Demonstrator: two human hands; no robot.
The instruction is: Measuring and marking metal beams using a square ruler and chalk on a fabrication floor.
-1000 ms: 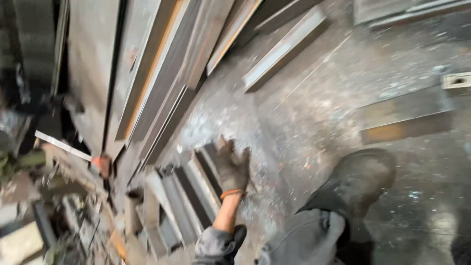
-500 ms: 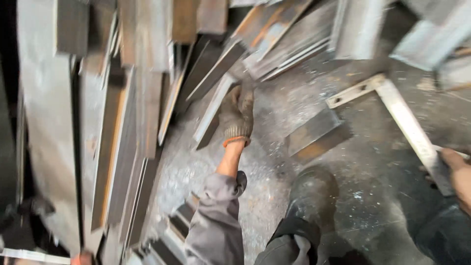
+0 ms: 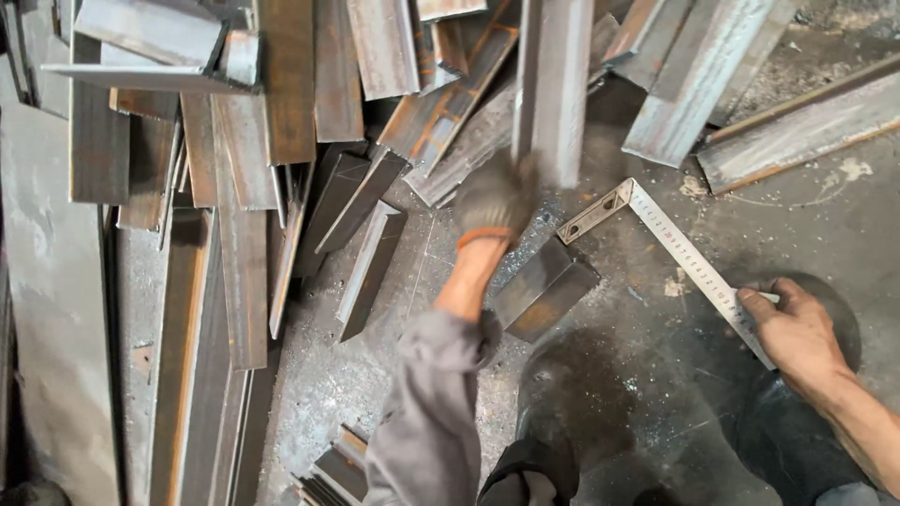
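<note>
Gloved and blurred, the left hand (image 3: 497, 199) reaches toward the lower end of a long upright steel bar (image 3: 553, 89); whether its fingers are clamped on the bar or merely beside it cannot be told through the blur; the right hand (image 3: 795, 330), bare, rests closed over one arm of a metal framing square (image 3: 670, 245), thumb pressing on the ruled blade near its far end; the square lies flat on the floor, its corner pointing up toward the bar.

Two hands, one square, one bar in reach; just beside the left wrist lies one short angle piece (image 3: 544, 286), and one more short angle piece (image 3: 370, 267) lies to its left; beyond them a heap of rusty steel offcuts (image 3: 281, 103), too many and too overlapped to count, crowds the upper and left parts of the view; a wide steel sheet (image 3: 47, 309) runs down the left edge.

Open room is narrow: a bare patch of gritty concrete floor (image 3: 844, 225), dusted with metal filings and marked with chalk lines, lies to the right of the square and between the hands; two dark boots (image 3: 572, 394) stand at the bottom.
</note>
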